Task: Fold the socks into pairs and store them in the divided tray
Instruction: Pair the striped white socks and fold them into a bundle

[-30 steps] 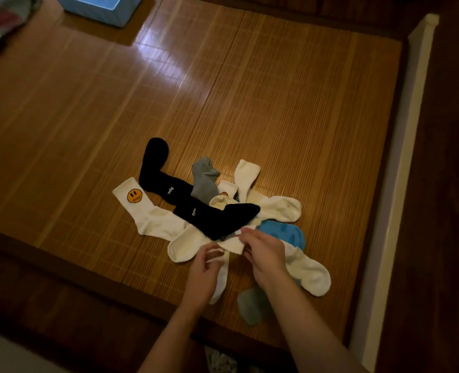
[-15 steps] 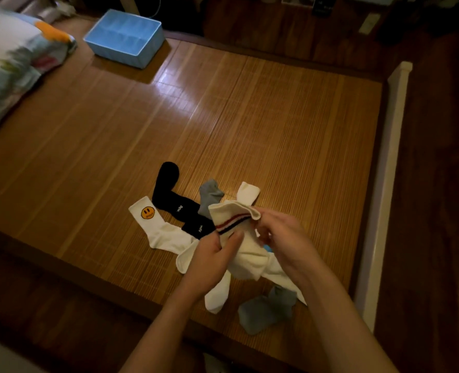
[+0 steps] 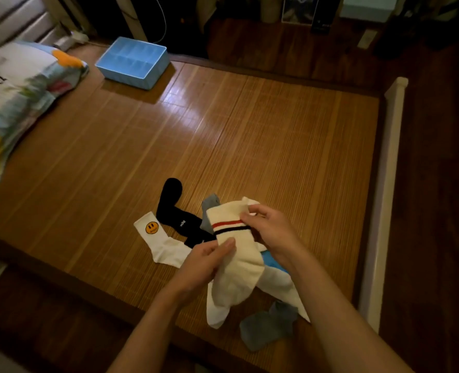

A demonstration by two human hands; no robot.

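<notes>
One cream ribbed sock (image 3: pixel 236 254) with a red band and a dark band below its cuff is held up over the near middle of the slatted bamboo mat (image 3: pixel 249 146). The left hand (image 3: pixel 206 261) has its grip closed on the sock's left edge under the stripes, thumb on top. The right hand (image 3: pixel 271 232) pinches the cuff at its far right corner, so both grips hold this one sock.

The rest of the pile lies on the mat beneath and around it:
- One white sock with a round yellow smiley patch (image 3: pixel 163 243), to the left.
- Black socks (image 3: pixel 173 205) with small white lettering, two as far as the overlap lets them be counted, just beyond the smiley one.
- Two grey socks, one (image 3: pixel 209 208) peeking out on the far side and one (image 3: pixel 266 327) crumpled at the near edge.
- One bright blue sock (image 3: pixel 270 261), mostly covered, under the right wrist.
- Plain white sock fabric (image 3: pixel 279 286) under the held sock; how many pieces cannot be told.

The pale blue divided tray (image 3: pixel 153 74), a rigid rectangle with thin inner walls, stands at the far left of the mat, well apart from the pile. A soft printed pillow (image 3: pixel 21 98) lies left of it.
</notes>
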